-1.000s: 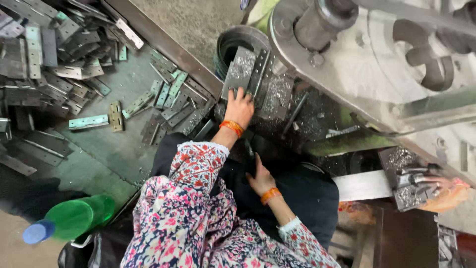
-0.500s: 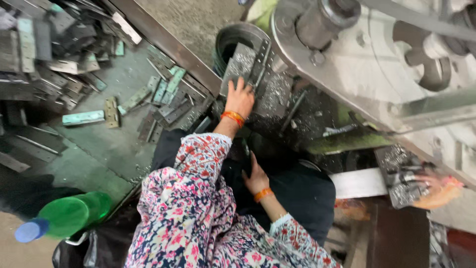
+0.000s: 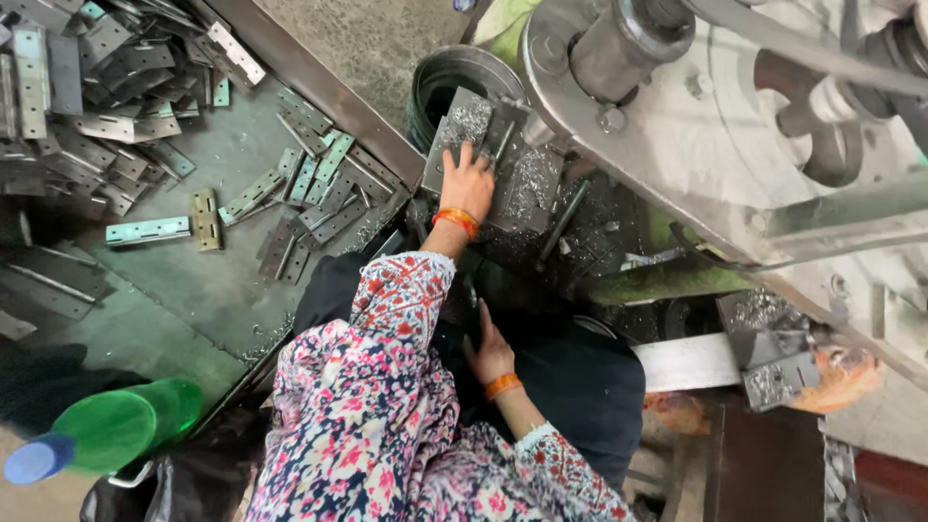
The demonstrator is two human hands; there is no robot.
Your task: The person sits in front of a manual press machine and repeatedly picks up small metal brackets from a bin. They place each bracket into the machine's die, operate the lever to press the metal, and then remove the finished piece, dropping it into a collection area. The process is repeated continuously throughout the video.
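The left hand (image 3: 469, 181) lies flat, fingers spread, on a grey steel plate (image 3: 462, 130) resting on the machine bed (image 3: 541, 184). It presses rather than grips; no finger is seen curled under an edge. The right hand (image 3: 490, 353) rests open on the dark cloth (image 3: 580, 387) over the lap, fingers loosely extended, holding nothing that can be seen.

The plate sits at 12 o'clock from the left hand, directly beneath the fingertips and touching them. From the right hand it lies at 12 o'clock, well apart. A round dark bin (image 3: 454, 82) stands just beside the plate at its 10 o'clock.

Handling, as judged: the plate appears stiff, flat and fairly heavy for its area. Its face carries loose metal shavings (image 3: 530, 188), so the surface is likely gritty and could slide under a flat palm. The cut edges are probably sharp. A pinch on the two long sides, clear of the corners, looks the soundest hold; the near edge is under the hand and cannot be checked.

At 9 o'clock from the left hand, on the green floor (image 3: 193, 290), lie scattered hinges (image 3: 319, 193), with a denser pile (image 3: 87, 106) further out at 10 o'clock. A green bottle (image 3: 116, 425) lies at 8 o'clock from the right hand, well apart.
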